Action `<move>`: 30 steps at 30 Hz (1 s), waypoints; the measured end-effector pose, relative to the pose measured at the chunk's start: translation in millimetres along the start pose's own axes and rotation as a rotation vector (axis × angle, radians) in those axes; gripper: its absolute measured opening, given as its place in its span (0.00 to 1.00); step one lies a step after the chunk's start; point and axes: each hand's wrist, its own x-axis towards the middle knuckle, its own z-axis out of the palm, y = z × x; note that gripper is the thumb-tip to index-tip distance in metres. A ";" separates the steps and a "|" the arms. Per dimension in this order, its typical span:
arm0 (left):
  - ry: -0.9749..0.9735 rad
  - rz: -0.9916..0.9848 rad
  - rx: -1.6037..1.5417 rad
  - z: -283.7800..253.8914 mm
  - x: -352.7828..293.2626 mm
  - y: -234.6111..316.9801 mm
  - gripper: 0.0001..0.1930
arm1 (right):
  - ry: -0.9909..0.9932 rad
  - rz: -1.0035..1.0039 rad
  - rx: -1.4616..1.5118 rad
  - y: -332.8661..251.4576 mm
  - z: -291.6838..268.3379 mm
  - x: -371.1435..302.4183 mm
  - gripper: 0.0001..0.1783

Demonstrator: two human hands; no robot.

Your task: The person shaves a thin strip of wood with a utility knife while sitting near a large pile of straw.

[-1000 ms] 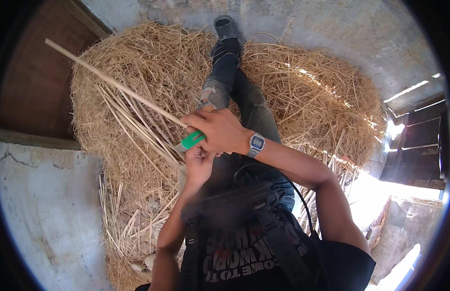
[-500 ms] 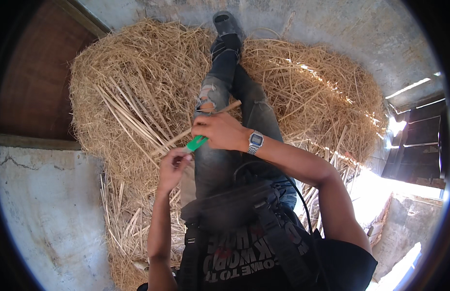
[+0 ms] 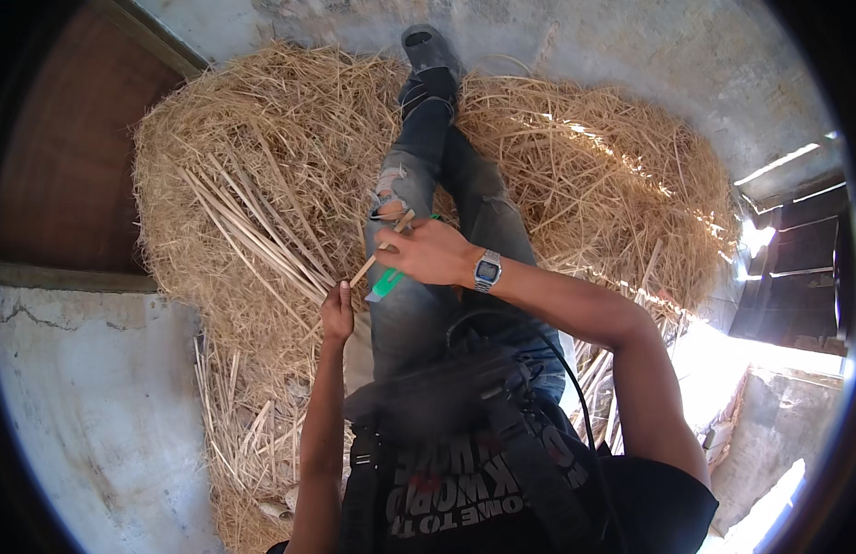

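My right hand (image 3: pixel 432 252), with a watch on its wrist, is closed around a green utility knife (image 3: pixel 387 282) above my thigh. The knife's pale tip points down and left. A short tan stick, bamboo-like (image 3: pixel 362 271), slants past the knife, its upper end rising beyond my right fingers. Whether those fingers also grip the stick is hard to tell. Lower left, my left hand (image 3: pixel 336 314) pinches the stick's lower end, thumb uppermost. Just beyond the left hand, a fan of long pale strips (image 3: pixel 248 226) lies on the straw.
Heaped straw (image 3: pixel 594 175) spreads on both sides of my outstretched legs (image 3: pixel 419 185). More loose strips (image 3: pixel 239 420) lie at the lower left. A concrete wall (image 3: pixel 86 388) and a brown panel (image 3: pixel 68 157) border the left. A black cable (image 3: pixel 575 392) hangs near my right arm.
My left hand has turned and closed on the stick's lower end, close to the strips. The stick has slid down and left through the right hand's area; the knife has shifted slightly.
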 end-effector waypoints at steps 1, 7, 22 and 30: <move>0.109 0.080 -0.008 5.3 -3.5 2.5 0.34 | 0.032 -0.047 0.002 -1.6 -3.8 -1.7 0.11; 0.085 0.125 0.042 3.1 0.6 0.1 0.27 | 0.052 -0.198 0.011 -6.4 -12.5 -1.4 0.09; -0.438 0.141 -0.575 -37.8 -15.5 134.1 0.13 | 0.450 0.403 0.556 8.5 -21.3 40.4 0.11; -0.604 0.317 -0.572 -12.4 -26.4 233.2 0.18 | 0.556 0.728 0.855 18.7 -38.4 78.2 0.07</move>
